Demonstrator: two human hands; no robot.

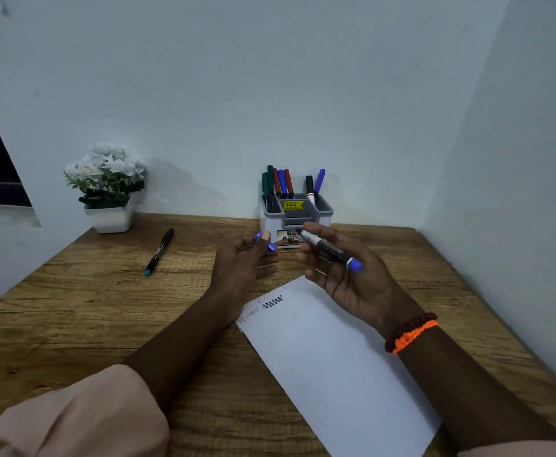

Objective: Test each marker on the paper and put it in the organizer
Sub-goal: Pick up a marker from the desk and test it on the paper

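My right hand (345, 275) holds an uncapped marker (331, 250) with a blue end, its tip pointing left toward the organizer. Its blue cap (265, 240) is pinched in my left hand (243, 262), a short gap away from the tip. Both hands hover above the far end of the white paper (332, 361), which carries zigzag test scribbles (271, 303) at its top corner. The grey and white organizer (298, 214) stands at the wall and holds several capped markers in green, red, blue and black. One black marker with a teal end (159, 252) lies loose on the table to the left.
A white pot of artificial white flowers (106, 189) stands at the back left. The wooden table (88, 308) fits between a back wall and a right-hand wall. A dark window edge shows at far left.
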